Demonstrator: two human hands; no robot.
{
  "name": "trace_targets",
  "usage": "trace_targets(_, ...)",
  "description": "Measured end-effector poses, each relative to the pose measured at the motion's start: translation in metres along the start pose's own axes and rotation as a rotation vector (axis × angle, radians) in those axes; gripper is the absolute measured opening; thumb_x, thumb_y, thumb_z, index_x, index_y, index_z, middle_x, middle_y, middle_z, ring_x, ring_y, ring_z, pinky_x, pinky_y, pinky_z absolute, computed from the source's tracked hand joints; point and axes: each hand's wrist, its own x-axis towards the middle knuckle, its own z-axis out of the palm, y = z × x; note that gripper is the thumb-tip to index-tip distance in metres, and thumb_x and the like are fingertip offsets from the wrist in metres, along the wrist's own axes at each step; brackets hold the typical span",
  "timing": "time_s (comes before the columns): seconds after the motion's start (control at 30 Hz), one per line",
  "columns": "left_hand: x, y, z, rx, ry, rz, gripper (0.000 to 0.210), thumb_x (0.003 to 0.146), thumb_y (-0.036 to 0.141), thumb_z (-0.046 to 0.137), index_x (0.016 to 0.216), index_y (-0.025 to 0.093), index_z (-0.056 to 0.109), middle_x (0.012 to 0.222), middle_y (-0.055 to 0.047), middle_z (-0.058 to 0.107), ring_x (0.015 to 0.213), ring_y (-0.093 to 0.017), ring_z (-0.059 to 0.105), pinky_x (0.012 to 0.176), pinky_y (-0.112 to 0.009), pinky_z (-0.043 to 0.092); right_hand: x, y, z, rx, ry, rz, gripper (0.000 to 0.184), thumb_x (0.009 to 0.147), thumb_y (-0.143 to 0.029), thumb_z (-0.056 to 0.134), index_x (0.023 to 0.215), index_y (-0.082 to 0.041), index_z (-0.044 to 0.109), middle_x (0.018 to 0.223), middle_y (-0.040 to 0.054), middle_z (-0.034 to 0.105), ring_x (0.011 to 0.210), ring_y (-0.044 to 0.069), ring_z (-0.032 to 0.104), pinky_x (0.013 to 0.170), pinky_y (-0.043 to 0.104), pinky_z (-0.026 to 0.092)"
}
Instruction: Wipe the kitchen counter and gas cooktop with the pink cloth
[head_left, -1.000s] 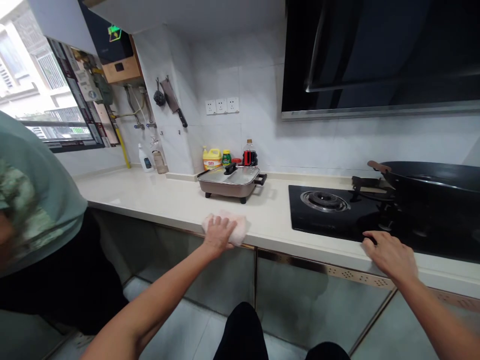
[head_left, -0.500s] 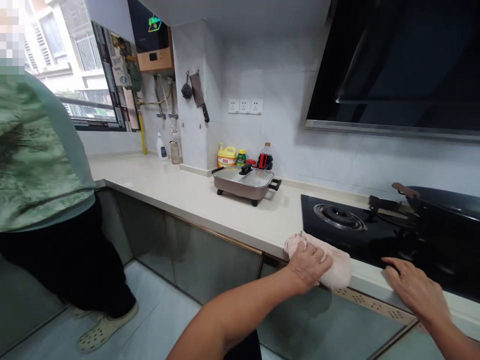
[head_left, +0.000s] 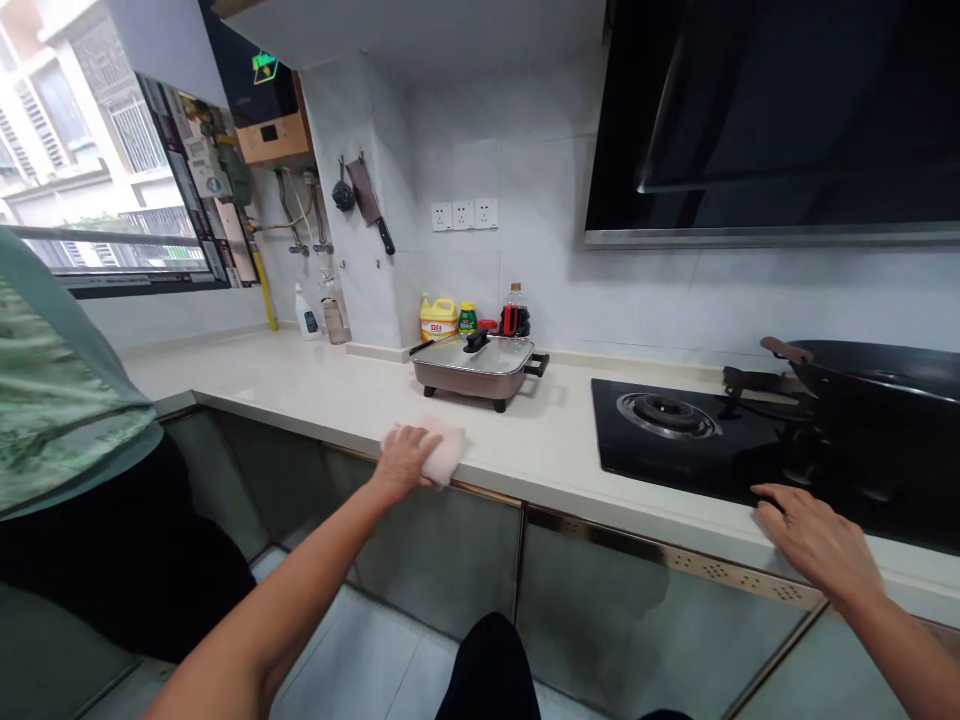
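Pale pink cloth point(head_left: 447, 452), one: at the front edge of the table point(head_left: 300, 392), our left hand point(head_left: 405, 460) clamped on it; our right hand point(head_left: 823, 542), loosely unfolded, rests beside the stove point(head_left: 652, 465).

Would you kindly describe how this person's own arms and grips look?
The left grip is an ungloved human hand on a bare left forearm; the right grip is likewise ungloved, on a bare right forearm. No sleeve, watch or bracelet shows on either; finer marks are too small to tell.

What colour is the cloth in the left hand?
The cloth is pale pink, best seen in the head view.
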Motion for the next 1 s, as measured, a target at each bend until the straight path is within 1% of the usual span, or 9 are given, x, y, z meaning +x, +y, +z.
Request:
trace_targets(0.1,-0.004,-0.039,-0.005,0.030,-0.032,-0.134,0.085,0.070,0.043,0.087,0.147,0.032,0.052,0.147,-0.015,0.054,0.132,-0.040,0.047,0.116,-0.060,0.028,0.000,-0.001,0.003,-0.008,0.014,0.005,0.055,0.090,-0.048,0.033,0.122,-0.024,0.070,0.137,0.0100,0.067,0.121,0.035,0.062,0.104,0.055,0.046)
trace_targets(0.2,-0.002,-0.041,-0.006,0.033,-0.055,-0.153,0.084,0.073,0.049,0.085,0.149,0.032,0.053,0.145,-0.016,0.056,0.130,-0.041,0.048,0.114,-0.064,0.029,0.000,-0.004,0.005,-0.007,0.043,0.004,0.055,0.090,-0.048,0.032,0.122,-0.023,0.070,0.135,0.0105,0.068,0.120,0.035,0.062,0.104,0.055,0.046)
trace_targets(0.27,0.001,-0.022,-0.005,0.020,-0.052,-0.114,0.087,0.074,0.059,0.082,0.150,0.030,0.052,0.145,-0.018,0.055,0.131,-0.042,0.047,0.114,-0.066,0.028,0.000,-0.005,0.005,-0.010,0.046,0.013,0.055,0.090,-0.049,0.033,0.123,-0.023,0.069,0.134,0.0110,0.068,0.120,0.035,0.062,0.104,0.055,0.046)
trace_targets(0.4,0.007,0.048,-0.004,-0.041,-0.017,0.035,0.092,0.077,0.078,0.070,0.154,0.032,0.048,0.147,-0.015,0.054,0.133,-0.041,0.044,0.117,-0.063,0.025,0.000,-0.005,0.005,-0.005,0.028,0.040,0.054,0.089,-0.051,0.035,0.122,-0.024,0.069,0.133,0.0108,0.068,0.121,0.035,0.061,0.104,0.055,0.044)
trace_targets(0.5,0.011,0.094,-0.006,-0.099,0.006,0.131,0.076,0.090,0.077,0.053,0.155,0.037,0.046,0.153,-0.010,0.052,0.135,-0.037,0.043,0.118,-0.059,0.026,0.000,-0.002,0.005,-0.002,0.011,0.018,0.056,0.089,-0.051,0.033,0.124,-0.024,0.068,0.134,0.0102,0.068,0.121,0.034,0.062,0.105,0.054,0.044)
trace_targets(0.57,0.015,0.106,-0.010,-0.135,-0.002,0.163,0.065,0.097,0.072,0.044,0.153,0.041,0.047,0.154,-0.006,0.052,0.136,-0.033,0.044,0.117,-0.054,0.030,0.000,0.002,0.006,-0.002,-0.006,0.007,0.057,0.090,-0.051,0.032,0.126,-0.024,0.067,0.136,0.0098,0.067,0.124,0.034,0.061,0.106,0.054,0.044)
trace_targets(0.7,0.034,0.082,-0.016,-0.188,-0.085,0.093,0.054,0.105,0.061,0.028,0.150,0.041,0.050,0.156,-0.002,0.054,0.139,-0.027,0.047,0.112,-0.047,0.038,0.000,0.006,0.008,0.000,0.001,-0.015,0.056,0.090,-0.049,0.032,0.125,-0.024,0.067,0.137,0.0100,0.067,0.124,0.034,0.062,0.107,0.053,0.044)
trace_targets(0.87,0.072,0.027,-0.026,-0.191,-0.247,-0.205,0.060,0.105,0.051,0.017,0.148,0.034,0.055,0.160,-0.009,0.051,0.142,-0.034,0.047,0.112,-0.059,0.039,-0.001,0.004,0.007,-0.031,0.032,-0.048,0.057,0.091,-0.048,0.030,0.126,-0.022,0.066,0.135,0.0102,0.067,0.120,0.032,0.063,0.104,0.050,0.046)
trace_targets(1.0,0.105,0.037,-0.030,-0.186,-0.305,-0.391,0.065,0.101,0.055,0.021,0.154,0.028,0.047,0.162,-0.017,0.046,0.146,-0.044,0.041,0.113,-0.070,0.031,-0.001,-0.006,0.004,-0.033,0.039,0.003,0.056,0.091,-0.049,0.029,0.124,-0.024,0.067,0.132,0.0099,0.068,0.118,0.032,0.063,0.103,0.052,0.045)
